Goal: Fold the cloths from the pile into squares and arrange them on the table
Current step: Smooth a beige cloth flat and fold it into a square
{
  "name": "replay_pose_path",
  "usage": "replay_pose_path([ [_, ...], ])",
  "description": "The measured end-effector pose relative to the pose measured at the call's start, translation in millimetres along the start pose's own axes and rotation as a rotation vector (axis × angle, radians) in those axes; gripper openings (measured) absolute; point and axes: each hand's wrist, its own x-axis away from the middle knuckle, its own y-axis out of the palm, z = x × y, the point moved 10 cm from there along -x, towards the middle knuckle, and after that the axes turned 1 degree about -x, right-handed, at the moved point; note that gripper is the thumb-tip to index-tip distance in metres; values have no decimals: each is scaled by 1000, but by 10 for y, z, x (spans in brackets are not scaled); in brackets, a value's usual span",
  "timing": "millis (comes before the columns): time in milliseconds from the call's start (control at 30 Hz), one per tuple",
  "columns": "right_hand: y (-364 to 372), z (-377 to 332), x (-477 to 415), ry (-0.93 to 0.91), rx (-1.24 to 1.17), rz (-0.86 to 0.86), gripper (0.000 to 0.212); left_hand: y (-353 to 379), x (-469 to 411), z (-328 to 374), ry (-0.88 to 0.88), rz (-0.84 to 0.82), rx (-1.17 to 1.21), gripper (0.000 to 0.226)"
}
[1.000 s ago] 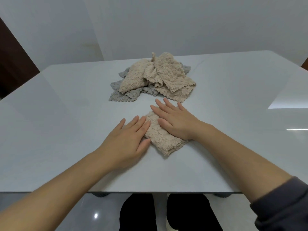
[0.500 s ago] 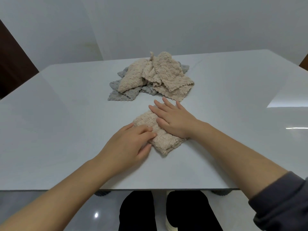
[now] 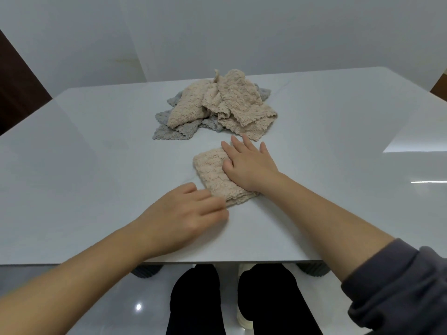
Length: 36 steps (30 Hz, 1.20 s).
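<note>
Beige and nubbly, a folded cloth (image 3: pixel 212 174) lies on the pale bench (image 3: pixel 84 165) just near of the pile (image 3: pixel 219 107), now close to a neat square. A second ago the person's left hand (image 3: pixel 183 211) lay flat with its fingers on the cloth's left edge; half a second ago those fingers had curled on top of it. Now that hand has slid back toward the near left, baring most of the cloth's surface. The right hand (image 3: pixel 250 165) has kept its place on the far right part of the cloth throughout.

The fold on this piece looks all but finished, and what seems left is to set it aside and draw the next one. The pile beyond it, beige cloths over grey ones (image 3: pixel 169 131), is unfolded.

The right hand's grip is spread: fingers straight and apart, palm pressing the cloth flat, forearm running in from a dark sleeve (image 3: pixel 399 286) at the near right. The left hand is blurred, knuckles up and fingers curled under, its tips at the cloth's near corner. Whether its grip is nipping that edge or merely resting beside it cannot be told.
</note>
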Motion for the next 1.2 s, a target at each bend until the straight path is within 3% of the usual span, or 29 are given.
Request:
replay_pose_path([
  [67, -5, 7, 2, 28, 8, 16, 58, 56, -5, 115, 111, -96, -100, 35],
  [233, -6, 27, 6, 117, -5, 40, 59, 207, -39, 13, -32, -218, -381, 67],
  [400, -22, 31, 23, 143, -12, 73, 59, 96, -150, 233, 84, -214, -404, 45],
  [567, -15, 40, 27, 171, -13, 68, 60, 174, -121, 193, -14, -163, -499, 72],
  [700, -8, 60, 51, 247, -27, 89, 60, 212, -128, 118, -95, -210, -505, 61],
  [900, -7, 70, 45, 271, -37, 95, 60, 349, -59, -9, -136, -267, -529, 68],
  [1000, -12, 74, 39, 264, -50, 92, 59, 428, -124, -74, -100, -396, -581, 51],
  [1200, -16, 84, 37, 267, -65, 91, 59, 612, -225, -100, -51, -627, -507, 44],
])
